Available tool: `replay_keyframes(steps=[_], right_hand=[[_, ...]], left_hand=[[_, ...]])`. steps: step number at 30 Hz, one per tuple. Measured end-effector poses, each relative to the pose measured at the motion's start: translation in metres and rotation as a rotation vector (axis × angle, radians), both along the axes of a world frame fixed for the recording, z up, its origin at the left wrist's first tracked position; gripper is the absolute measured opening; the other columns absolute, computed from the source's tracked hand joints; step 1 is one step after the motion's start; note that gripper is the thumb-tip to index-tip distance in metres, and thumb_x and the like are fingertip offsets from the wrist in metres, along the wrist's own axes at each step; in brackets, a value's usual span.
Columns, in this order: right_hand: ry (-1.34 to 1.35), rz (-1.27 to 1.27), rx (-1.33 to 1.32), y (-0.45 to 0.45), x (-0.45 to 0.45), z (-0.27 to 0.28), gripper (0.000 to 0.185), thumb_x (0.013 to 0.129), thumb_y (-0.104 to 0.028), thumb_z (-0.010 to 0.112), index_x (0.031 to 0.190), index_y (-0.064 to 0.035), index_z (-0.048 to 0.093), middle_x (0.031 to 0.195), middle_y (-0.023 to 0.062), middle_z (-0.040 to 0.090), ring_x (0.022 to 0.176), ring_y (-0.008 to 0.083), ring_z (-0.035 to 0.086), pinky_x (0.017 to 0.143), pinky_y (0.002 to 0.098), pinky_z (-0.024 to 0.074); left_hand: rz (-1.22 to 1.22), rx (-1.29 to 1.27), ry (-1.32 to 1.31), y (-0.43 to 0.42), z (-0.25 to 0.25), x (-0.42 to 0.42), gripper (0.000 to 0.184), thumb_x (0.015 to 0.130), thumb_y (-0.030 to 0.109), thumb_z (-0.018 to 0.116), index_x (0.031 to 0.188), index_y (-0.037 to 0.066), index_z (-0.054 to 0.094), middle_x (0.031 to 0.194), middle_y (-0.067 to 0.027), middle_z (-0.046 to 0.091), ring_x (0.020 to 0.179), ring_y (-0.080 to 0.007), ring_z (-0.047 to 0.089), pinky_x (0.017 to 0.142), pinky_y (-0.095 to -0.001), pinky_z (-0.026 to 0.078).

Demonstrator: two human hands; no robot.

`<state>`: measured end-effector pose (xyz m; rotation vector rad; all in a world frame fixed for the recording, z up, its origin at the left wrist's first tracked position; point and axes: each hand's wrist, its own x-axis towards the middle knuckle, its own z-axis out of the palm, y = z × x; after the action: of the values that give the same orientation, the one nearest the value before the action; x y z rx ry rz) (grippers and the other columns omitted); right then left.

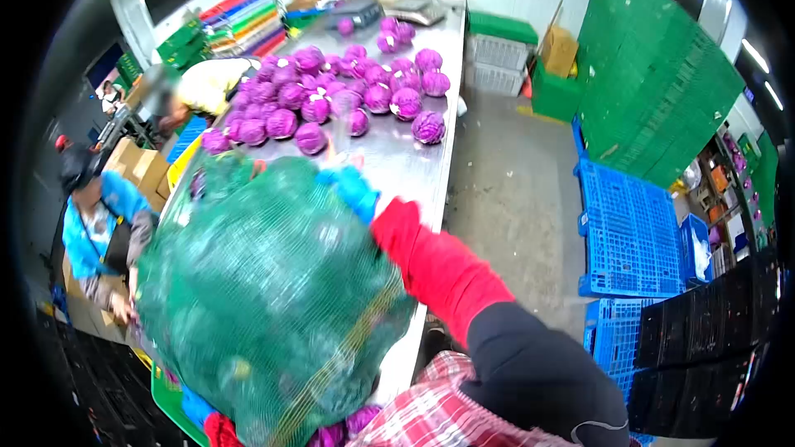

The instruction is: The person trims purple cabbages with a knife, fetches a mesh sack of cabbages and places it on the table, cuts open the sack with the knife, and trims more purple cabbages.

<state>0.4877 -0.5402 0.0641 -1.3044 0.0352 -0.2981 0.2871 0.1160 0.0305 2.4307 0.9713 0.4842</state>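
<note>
Green mesh sack (pixel 265 273) bulges between left hand (pixel 195 408) and right hand (pixel 348 184).

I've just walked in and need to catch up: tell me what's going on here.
A person is handling a big, bulging green mesh bag at the near end of a metal table. Their right hand, blurred, is at the bag's far edge; their left hand is low beside it, mostly hidden. Loose purple cabbages lie piled beyond the bag. A co-worker in blue stands at the left.
</note>
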Motion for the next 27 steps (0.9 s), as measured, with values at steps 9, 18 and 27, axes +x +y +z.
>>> replay_keyframes(steps=[9, 18, 27], right_hand=[[0.237, -0.017, 0.17, 0.036, -0.041, -0.053, 0.024, 0.08, -0.021, 0.062, 0.086, 0.0027, 0.063, 0.067, 0.0127, 0.063, 0.062, 0.0203, 0.062, 0.058, 0.0383, 0.0501], [0.094, -0.381, -0.985, -0.096, -0.112, -0.121, 0.063, 0.078, -0.035, 0.068, 0.129, -0.0011, 0.051, 0.108, 0.0195, 0.059, 0.097, 0.036, 0.059, 0.086, 0.0467, 0.0467], [0.712, -0.18, -1.349, -0.324, -0.026, -0.481, 0.035, 0.089, -0.017, 0.058, 0.122, -0.0063, 0.06, 0.109, 0.0182, 0.065, 0.101, 0.0342, 0.063, 0.087, 0.0429, 0.0499]], left_hand=[[0.174, 0.326, 0.291, -0.029, 0.042, 0.039, 0.045, 0.094, 0.039, 0.054, 0.101, -0.005, 0.064, 0.091, -0.0175, 0.066, 0.083, -0.0278, 0.059, 0.076, -0.0422, 0.047], [-0.197, 0.378, -0.508, -0.245, 0.123, -0.003, 0.031, 0.095, 0.027, 0.061, 0.093, -0.004, 0.065, 0.085, -0.0151, 0.064, 0.076, -0.0229, 0.055, 0.074, -0.0389, 0.047], [-0.509, 0.425, -0.232, -0.535, 0.066, 0.02, 0.047, 0.096, 0.033, 0.052, 0.124, -0.004, 0.055, 0.124, -0.0185, 0.058, 0.113, -0.0333, 0.055, 0.094, -0.0414, 0.046]])
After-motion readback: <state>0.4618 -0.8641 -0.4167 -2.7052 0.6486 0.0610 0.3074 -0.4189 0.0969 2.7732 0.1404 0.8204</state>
